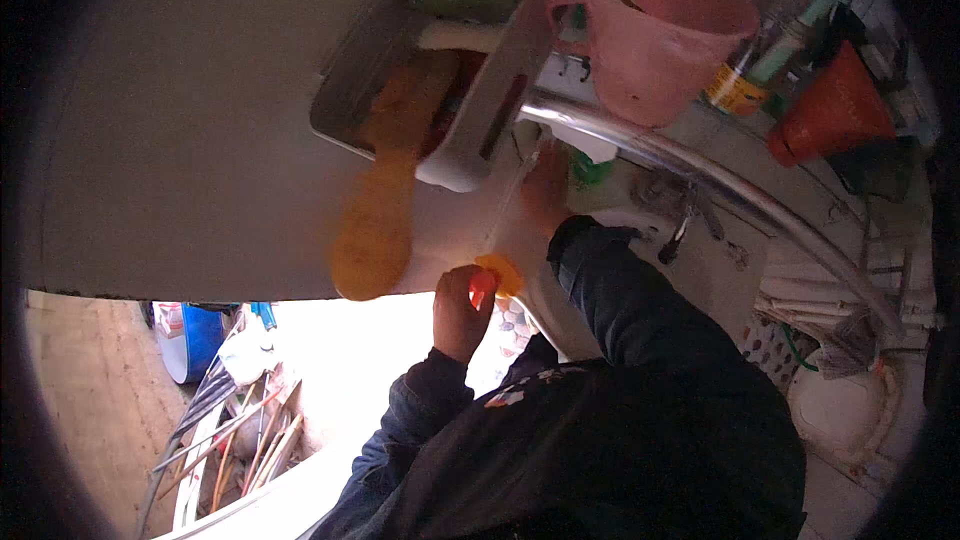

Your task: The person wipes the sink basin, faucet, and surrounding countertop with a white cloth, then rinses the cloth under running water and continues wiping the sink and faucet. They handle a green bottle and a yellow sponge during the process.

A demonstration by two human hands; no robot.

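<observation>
My left hand [460,312] is closed round a small orange-red and yellow thing [500,275], whose kind I cannot make out. To its right and farther up, my right hand [545,185] reaches over the near side of a white sink [725,265]. Motion smears its fingers, so whether it grips anything does not show. A thin pale line runs between the two hands. Just beyond the right hand lies something green [590,170]. A long yellow-orange paddle-shaped thing [372,235] hangs at the left, above my left hand, with its upper end in a grey holder [480,130].
A large pink jug [665,50] stands above a curved chrome rail [700,155]. Farther right is an orange-red tapered container [835,110]. A dark-handled tap [680,235] sits at the sink. At lower left are a blue drum [195,340] and sticks [250,450].
</observation>
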